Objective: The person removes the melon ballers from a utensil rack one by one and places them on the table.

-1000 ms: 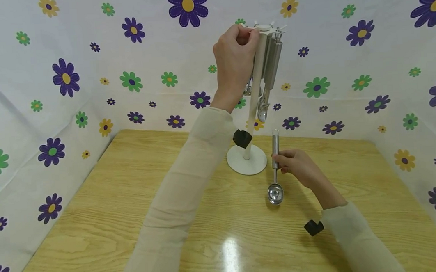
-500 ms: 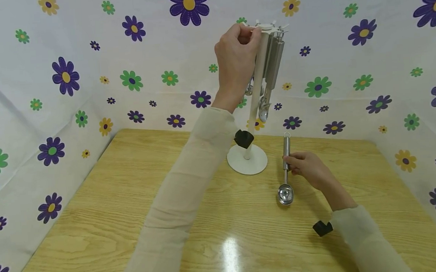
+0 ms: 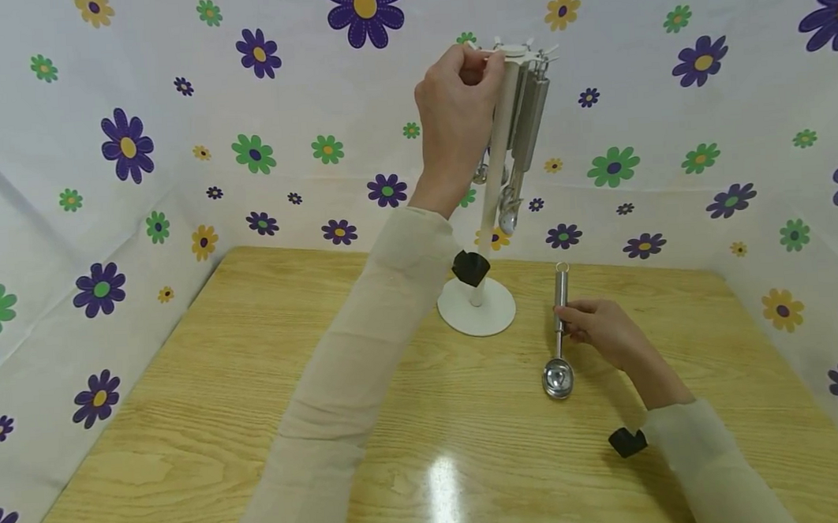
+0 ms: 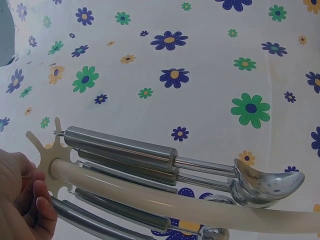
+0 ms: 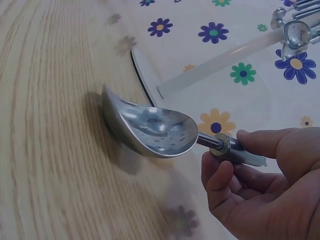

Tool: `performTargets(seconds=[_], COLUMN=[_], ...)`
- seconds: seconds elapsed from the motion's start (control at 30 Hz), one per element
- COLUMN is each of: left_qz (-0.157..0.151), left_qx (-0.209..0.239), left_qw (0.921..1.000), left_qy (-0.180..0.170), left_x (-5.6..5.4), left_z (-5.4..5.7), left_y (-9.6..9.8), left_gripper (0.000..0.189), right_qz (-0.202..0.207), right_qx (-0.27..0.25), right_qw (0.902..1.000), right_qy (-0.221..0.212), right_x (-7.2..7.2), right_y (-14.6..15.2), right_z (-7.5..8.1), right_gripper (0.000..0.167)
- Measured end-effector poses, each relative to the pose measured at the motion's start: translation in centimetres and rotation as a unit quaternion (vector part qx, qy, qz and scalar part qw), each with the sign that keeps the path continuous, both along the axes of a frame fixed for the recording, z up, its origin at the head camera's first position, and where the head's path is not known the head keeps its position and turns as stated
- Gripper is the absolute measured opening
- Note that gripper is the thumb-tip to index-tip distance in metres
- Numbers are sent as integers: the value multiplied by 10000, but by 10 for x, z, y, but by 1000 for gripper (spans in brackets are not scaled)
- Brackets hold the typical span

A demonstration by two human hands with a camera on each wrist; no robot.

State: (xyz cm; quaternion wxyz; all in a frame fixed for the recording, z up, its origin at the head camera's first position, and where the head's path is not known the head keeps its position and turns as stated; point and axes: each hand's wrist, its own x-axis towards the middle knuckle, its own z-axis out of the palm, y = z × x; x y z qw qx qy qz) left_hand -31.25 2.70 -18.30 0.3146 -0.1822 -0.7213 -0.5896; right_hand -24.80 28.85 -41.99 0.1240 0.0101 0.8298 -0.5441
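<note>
My left hand (image 3: 457,109) pinches the rim of the hooked top of a white utensil stand (image 3: 501,143). Several steel utensils hang from its hooks; in the left wrist view a scoop (image 4: 272,185) with a thick handle hangs beside the pole. Over the table, right of the stand's round base (image 3: 477,322), my right hand (image 3: 603,331) grips a steel ice cream scoop (image 3: 558,378) by the lower handle, ring end up and bowl down. In the right wrist view the scoop's bowl (image 5: 157,130) is close to the wood; whether it touches cannot be told.
The wooden table (image 3: 255,396) is bordered by a flower-print cloth (image 3: 296,86) at the back and sides. A black wrist piece (image 3: 471,268) sits by the left sleeve in front of the pole, and another (image 3: 627,442) by the right sleeve.
My right hand has moved to the right with the ice cream scoop, away from the stand, and slightly toward me. The left hand keeps its hold on the stand's top.
</note>
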Motion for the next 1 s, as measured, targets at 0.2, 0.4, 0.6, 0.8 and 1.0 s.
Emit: performTargets(seconds=[0.2,0.4,0.6,0.8,1.0], left_qz=[-31,-51,-54,-1,57], left_qx=[34,62,62,26,0], left_qw=[10000,9999,9999,10000,10000], left_qy=[-16,106,65,46,1], left_x=[0,-2,-3,-1,0], left_z=[0,-1,-3,-1,0], left_y=[-1,-1,1,2,0], left_gripper=[19,18,18,18,18], right_qz=[-1,-104,-176,-127,-163], right_qx=[-169,133,338,223,541], right_qw=[9998,9997,9991,9996,9983], right_qy=[-114,-165,-192,-141,-105], right_x=[-2,-6,-6,-8,-9], right_y=[-3,-7,-9,-12,-16], right_z=[-2,-6,-11,-15,-13], right_gripper=[51,55,53,52,50])
